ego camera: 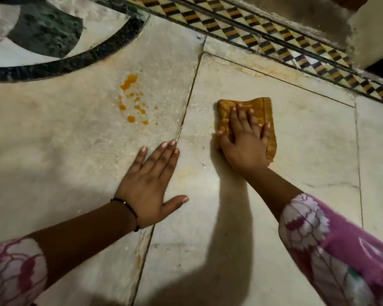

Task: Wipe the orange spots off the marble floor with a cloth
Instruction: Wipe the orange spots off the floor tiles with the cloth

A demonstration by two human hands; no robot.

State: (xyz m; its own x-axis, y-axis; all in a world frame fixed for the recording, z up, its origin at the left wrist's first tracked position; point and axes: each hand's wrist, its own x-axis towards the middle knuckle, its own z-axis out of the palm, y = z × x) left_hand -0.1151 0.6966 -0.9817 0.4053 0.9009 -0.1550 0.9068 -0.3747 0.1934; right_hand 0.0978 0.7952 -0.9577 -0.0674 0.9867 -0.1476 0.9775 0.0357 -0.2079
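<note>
Several orange spots (132, 100) lie scattered on the pale marble floor (64, 133), left of a slab joint. A folded orange-brown cloth (261, 111) lies flat on the slab to the right of that joint. My right hand (243, 138) presses down on the cloth with its fingers spread and straight. My left hand (152, 184) rests flat on the floor below the spots, fingers straight and thumb out, straddling the joint. The cloth sits well to the right of the spots and does not touch them.
A dark curved inlay band (80, 60) crosses the floor at the upper left. A checkered tile border (274, 40) runs diagonally along the top right, beside a pale wall base (374, 36). My pink floral sleeves fill the lower corners.
</note>
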